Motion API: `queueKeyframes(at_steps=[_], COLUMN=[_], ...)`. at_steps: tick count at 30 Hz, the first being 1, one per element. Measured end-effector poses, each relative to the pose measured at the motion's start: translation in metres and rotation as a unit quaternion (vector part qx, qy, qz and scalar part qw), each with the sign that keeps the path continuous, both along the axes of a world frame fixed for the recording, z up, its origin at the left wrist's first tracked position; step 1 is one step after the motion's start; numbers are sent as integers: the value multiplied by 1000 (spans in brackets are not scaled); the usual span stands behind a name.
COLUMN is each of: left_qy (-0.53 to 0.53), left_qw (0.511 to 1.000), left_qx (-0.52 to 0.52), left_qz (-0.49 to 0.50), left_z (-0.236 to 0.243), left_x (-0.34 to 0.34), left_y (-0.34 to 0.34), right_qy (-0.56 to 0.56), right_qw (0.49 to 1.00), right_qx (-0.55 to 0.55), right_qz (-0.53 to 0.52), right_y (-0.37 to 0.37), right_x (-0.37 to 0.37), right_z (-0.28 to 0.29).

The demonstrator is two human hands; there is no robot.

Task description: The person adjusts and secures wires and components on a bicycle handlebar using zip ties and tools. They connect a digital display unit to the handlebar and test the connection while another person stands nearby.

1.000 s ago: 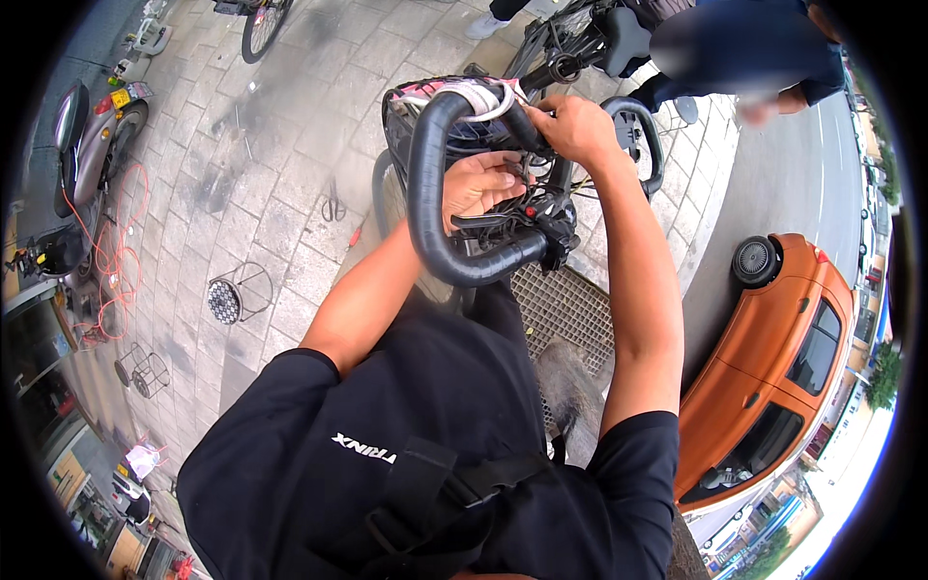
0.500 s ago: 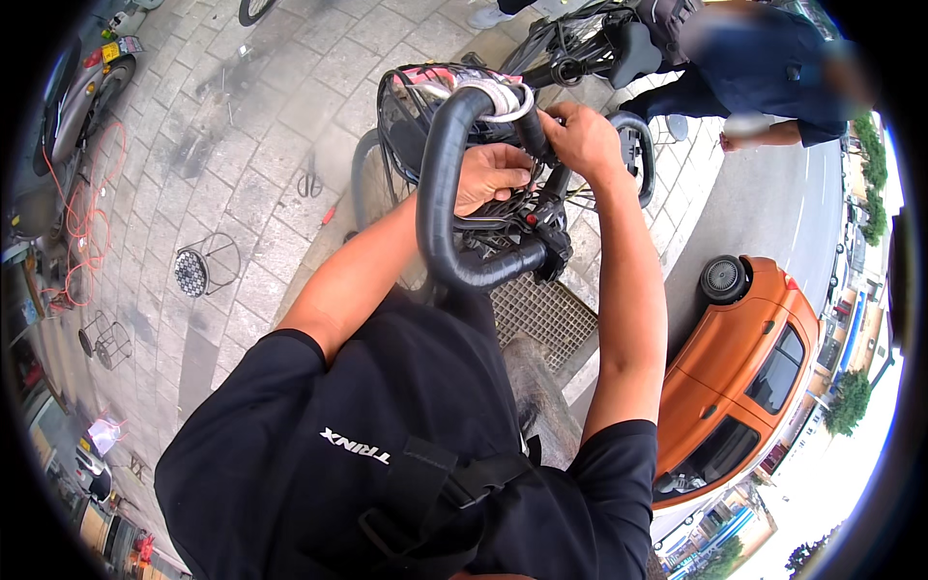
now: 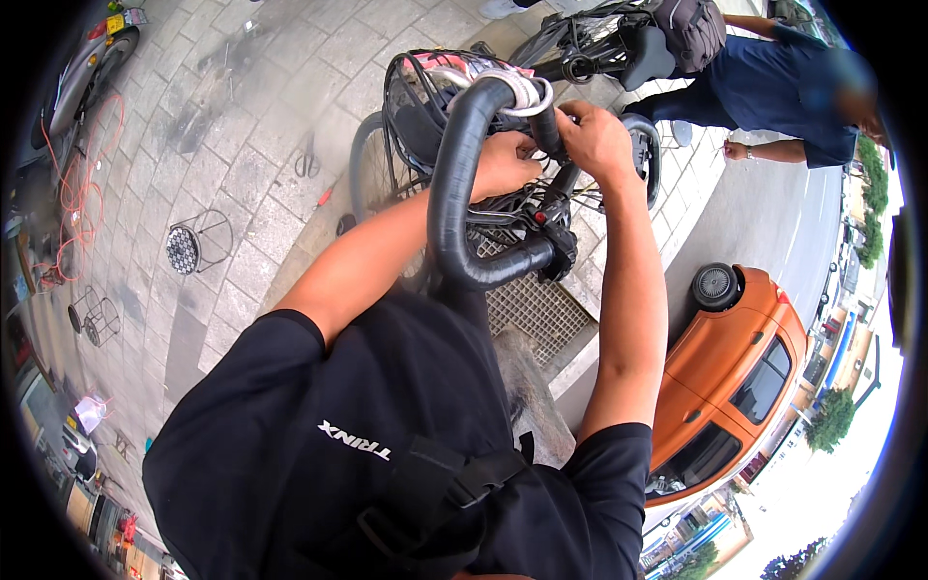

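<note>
A black-taped bicycle handlebar (image 3: 450, 198) curves in front of me, with a band of pale wrap (image 3: 527, 92) around its upper part. Inside the curve is my left hand (image 3: 506, 166), back upward, its fingers curled among dark cables; what they hold is hidden. My right hand (image 3: 597, 145) is closed close against the bar's end, knuckles bent; the thing pinched there cannot be made out. Below both hands sits a black clamp with a small red part (image 3: 539, 217). A black wire basket (image 3: 401, 116) with pink and white stuff in it stands just beyond.
Behind the handlebar is another bicycle's saddle (image 3: 646, 56), and a person in dark clothes (image 3: 773, 92) stands at the upper right. An orange car (image 3: 730, 387) is on the road. A small stool (image 3: 184, 248), orange cord (image 3: 82, 193) and metal grate (image 3: 541, 314) are on the pavement.
My left hand has turned over, so its back now faces up and its thumb no longer shows. My right hand stays by the bar's end. The person at the upper right has shifted position.
</note>
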State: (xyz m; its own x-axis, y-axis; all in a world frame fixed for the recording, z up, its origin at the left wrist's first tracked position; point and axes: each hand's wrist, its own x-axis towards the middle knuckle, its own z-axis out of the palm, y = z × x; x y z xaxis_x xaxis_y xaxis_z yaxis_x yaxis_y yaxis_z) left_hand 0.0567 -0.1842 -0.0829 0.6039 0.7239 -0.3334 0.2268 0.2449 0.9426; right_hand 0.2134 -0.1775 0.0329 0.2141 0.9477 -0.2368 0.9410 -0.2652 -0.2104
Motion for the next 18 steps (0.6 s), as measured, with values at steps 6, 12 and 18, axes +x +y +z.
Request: queueKeyframes(at_steps=[6,12,18], left_qy=[-253,-230,-316], left_qw=[917,950,926], left_qx=[-301,-199,-203], left_qz=[68,73,33], left_z=[-7,14,-9], left_x=[-29,-49,-38], left_y=[-15,-28,-32], right_qy=[-7,6,4], right_qw=[1000,1000,1000], right_qx=[16,-1,-5], right_qz=[7,-6,-6], right_y=[-1,0,0], right_x=[4,2,1], right_z=[-3,0,0])
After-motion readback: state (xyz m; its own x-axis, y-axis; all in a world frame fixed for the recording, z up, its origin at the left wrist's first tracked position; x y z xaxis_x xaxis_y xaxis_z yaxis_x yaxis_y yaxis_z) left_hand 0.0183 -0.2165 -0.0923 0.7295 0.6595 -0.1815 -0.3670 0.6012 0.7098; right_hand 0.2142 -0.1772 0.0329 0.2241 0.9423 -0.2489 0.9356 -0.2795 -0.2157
